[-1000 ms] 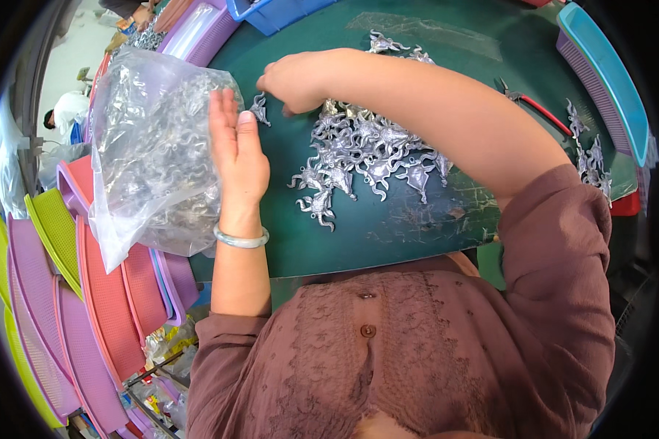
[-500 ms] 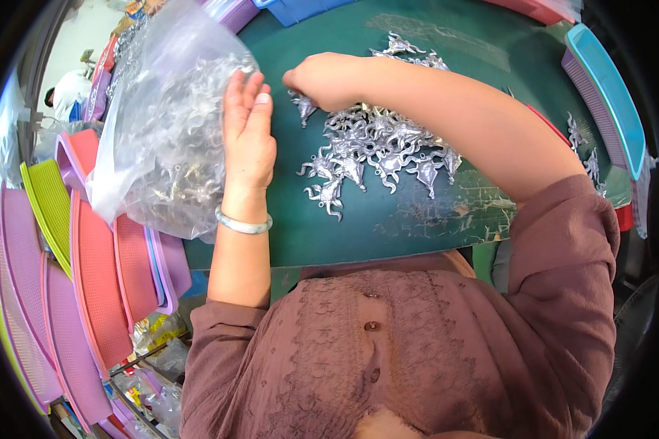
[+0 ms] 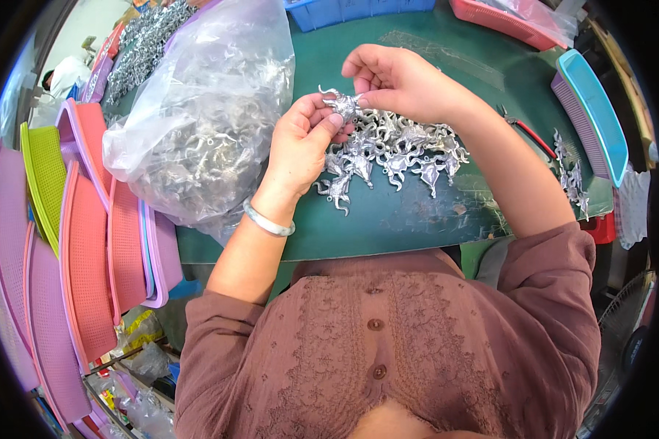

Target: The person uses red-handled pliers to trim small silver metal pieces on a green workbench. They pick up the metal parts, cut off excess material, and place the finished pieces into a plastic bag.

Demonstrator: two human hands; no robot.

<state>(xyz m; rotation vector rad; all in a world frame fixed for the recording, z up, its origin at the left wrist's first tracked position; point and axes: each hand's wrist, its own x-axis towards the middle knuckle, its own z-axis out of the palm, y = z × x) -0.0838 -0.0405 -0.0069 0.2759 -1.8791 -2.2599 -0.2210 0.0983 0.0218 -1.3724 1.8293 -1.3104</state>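
Moving left hand (image 3: pixel 294 146) from bag (image 3: pixel 212 150) toward pile (image 3: pixel 399 146) since earlier, holding metal figure (image 3: pixel 342 107); keeping right hand (image 3: pixel 401 82) loosely parted beside it.

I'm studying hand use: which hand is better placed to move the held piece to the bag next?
Probably the left hand: it grips the piece and is nearer the bag. The right hand is on the piece's other side, farther away.

Two hands (image 3: pixel 298 150), one held casting (image 3: pixel 342 107). One bag (image 3: pixel 212 80) at ten o'clock, one blue bin (image 3: pixel 359 12) at twelve, one pliers (image 3: pixel 537 140) at two.
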